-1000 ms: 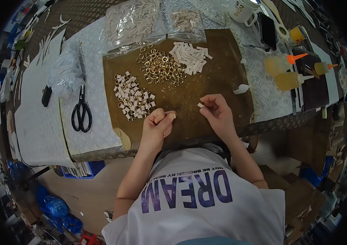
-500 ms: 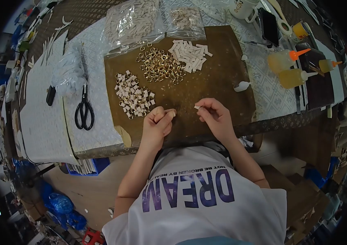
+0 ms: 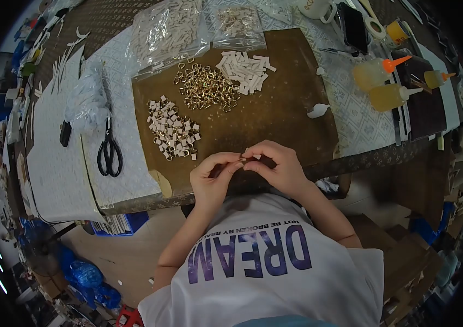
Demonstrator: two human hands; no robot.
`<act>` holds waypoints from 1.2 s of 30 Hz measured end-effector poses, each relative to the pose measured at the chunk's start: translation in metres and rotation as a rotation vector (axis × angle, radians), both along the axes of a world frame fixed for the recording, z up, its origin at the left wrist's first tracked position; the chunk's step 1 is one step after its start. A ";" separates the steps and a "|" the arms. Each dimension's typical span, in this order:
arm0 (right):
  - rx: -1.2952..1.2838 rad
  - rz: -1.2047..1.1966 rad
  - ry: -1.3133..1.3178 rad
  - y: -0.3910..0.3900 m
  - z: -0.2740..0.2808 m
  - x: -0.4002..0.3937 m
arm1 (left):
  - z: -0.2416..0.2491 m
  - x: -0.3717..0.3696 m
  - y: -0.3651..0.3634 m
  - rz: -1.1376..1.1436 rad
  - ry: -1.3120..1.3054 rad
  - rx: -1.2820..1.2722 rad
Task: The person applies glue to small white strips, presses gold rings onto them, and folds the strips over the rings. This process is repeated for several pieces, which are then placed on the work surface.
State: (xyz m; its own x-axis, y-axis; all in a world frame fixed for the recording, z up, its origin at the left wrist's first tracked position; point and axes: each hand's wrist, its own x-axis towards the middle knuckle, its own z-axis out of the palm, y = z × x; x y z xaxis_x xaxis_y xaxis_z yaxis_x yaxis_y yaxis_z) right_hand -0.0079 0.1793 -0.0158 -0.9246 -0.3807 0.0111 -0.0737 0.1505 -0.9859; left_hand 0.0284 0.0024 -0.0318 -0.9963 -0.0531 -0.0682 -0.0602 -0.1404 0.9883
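Note:
My left hand (image 3: pixel 214 173) and my right hand (image 3: pixel 279 165) meet fingertip to fingertip over the near part of a brown mat (image 3: pixel 275 117). Pinched in my right fingers is a small pale strip (image 3: pixel 245 153), its end poking up between the hands. My left thumb and forefinger are closed; what they hold is too small and covered to make out. Beyond my left hand lies a pile of gold rings with pale tabs (image 3: pixel 172 131). Farther back are a heap of bare gold rings (image 3: pixel 207 87) and a pile of loose pale strips (image 3: pixel 247 72).
Clear bags of pale pieces (image 3: pixel 169 30) lie at the back. Black scissors (image 3: pixel 110 155) rest at left beside a crumpled plastic bag (image 3: pixel 88 103). Glue bottles (image 3: pixel 387 98), a phone (image 3: pixel 353 27) and a white mug (image 3: pixel 317 8) stand or lie at right. The table edge (image 3: pixel 133 204) is close.
My hands have come together from apart, my right hand bringing the pale strip leftward to my left fingertips. A tabbed piece now sits at the near right edge of its pile.

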 end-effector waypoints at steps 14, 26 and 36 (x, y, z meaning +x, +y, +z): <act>0.005 -0.027 0.126 -0.009 -0.004 0.000 | 0.007 -0.005 -0.012 -0.062 -0.044 0.026; -0.026 -0.034 0.210 -0.013 -0.016 -0.002 | 0.007 -0.004 -0.014 -0.054 -0.017 0.011; 0.038 -0.119 0.379 -0.014 -0.021 -0.002 | -0.014 0.000 -0.005 0.038 0.097 -0.152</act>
